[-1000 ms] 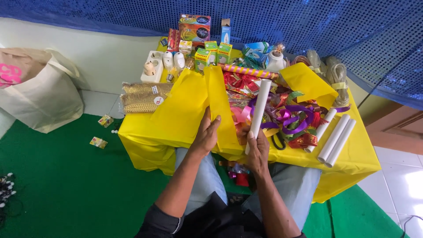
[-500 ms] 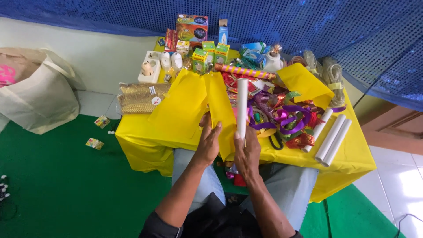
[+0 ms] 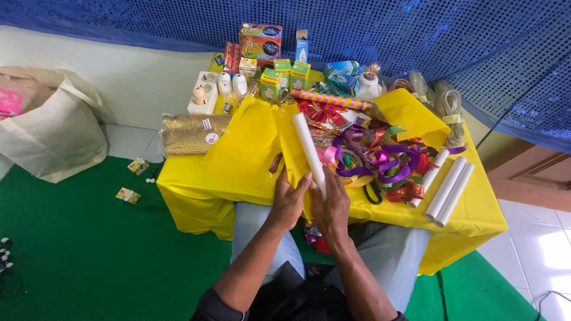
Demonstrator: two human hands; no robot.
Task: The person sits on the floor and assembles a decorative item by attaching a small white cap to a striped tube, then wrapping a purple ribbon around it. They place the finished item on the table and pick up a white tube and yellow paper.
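Hands [image 3: 309,202] over yellow-covered table [image 3: 470,220], green floor [image 3: 89,249], blue netting [image 3: 416,35]

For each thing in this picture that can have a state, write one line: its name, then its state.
left hand: fingers touching the white roll
right hand: gripping the white roll
white roll: rolled up, tilted, held over the yellow sheet
yellow sheet: unrolled across the table
three white rolls: lying side by side
cloth bag: slumped on the floor
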